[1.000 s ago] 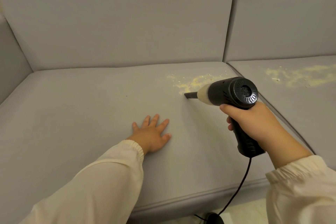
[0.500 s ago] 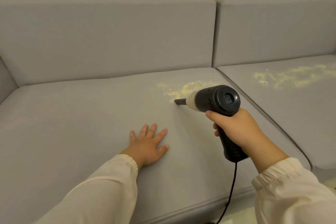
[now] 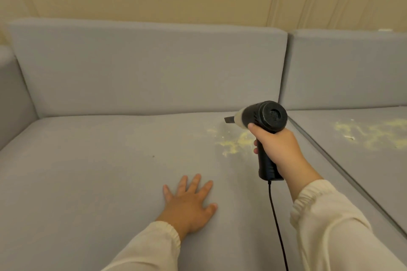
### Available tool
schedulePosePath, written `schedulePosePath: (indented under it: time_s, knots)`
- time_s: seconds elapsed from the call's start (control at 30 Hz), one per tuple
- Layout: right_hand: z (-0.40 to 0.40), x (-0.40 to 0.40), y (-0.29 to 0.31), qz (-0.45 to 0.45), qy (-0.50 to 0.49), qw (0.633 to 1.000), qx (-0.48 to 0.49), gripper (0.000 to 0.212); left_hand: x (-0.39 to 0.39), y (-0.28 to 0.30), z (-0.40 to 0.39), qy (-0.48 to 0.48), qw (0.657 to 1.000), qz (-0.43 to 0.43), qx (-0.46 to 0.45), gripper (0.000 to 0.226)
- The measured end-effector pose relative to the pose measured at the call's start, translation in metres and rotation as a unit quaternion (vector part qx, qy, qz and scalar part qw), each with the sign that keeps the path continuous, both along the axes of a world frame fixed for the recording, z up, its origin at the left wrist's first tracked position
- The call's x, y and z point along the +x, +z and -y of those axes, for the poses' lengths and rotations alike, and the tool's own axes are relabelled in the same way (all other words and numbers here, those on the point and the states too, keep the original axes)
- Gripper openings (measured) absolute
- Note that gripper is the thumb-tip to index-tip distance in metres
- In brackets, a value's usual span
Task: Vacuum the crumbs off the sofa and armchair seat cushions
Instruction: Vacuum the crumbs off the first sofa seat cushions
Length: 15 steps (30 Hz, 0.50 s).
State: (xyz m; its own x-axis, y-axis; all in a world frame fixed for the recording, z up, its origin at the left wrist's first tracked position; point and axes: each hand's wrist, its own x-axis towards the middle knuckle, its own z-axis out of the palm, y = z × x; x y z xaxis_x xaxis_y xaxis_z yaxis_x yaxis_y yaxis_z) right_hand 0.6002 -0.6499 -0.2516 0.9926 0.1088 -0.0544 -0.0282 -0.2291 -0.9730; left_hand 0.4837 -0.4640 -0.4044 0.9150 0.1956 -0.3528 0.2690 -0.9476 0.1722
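My right hand (image 3: 278, 149) grips the handle of a black handheld vacuum (image 3: 265, 117) whose narrow nozzle points left, raised a little above the grey sofa seat cushion (image 3: 99, 171). A patch of yellowish crumbs (image 3: 233, 142) lies on that cushion just below and left of the vacuum. A second, wider patch of crumbs (image 3: 372, 134) lies on the neighbouring seat cushion (image 3: 363, 171) at the right. My left hand (image 3: 190, 201) rests flat on the near part of the left cushion, fingers spread.
The vacuum's black cord (image 3: 277, 226) hangs down from the handle past my right sleeve. Grey back cushions (image 3: 143, 68) stand behind the seats, a sofa arm (image 3: 11, 94) rises at the left, and a seam (image 3: 343, 174) divides the two seat cushions.
The vacuum has lifted off the cushion and moved back, away from me, so its nozzle now sits beyond the crumb patch instead of at its near edge. My left hand stays flat.
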Motion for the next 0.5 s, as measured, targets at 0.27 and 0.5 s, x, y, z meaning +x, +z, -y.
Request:
schedulePosePath:
  time_s: [0.27, 0.5]
  knots:
    - [-0.026, -0.001, -0.017, -0.003, 0.032, 0.999, -0.031, 0.025, 0.002, 0.002, 0.000, 0.006, 1.000, -0.005, -0.009, 0.070]
    - [-0.027, -0.010, -0.015, -0.008, 0.053, 0.998, -0.028, 0.024, 0.002, 0.004, 0.002, 0.004, 1.000, -0.013, -0.009, 0.070]
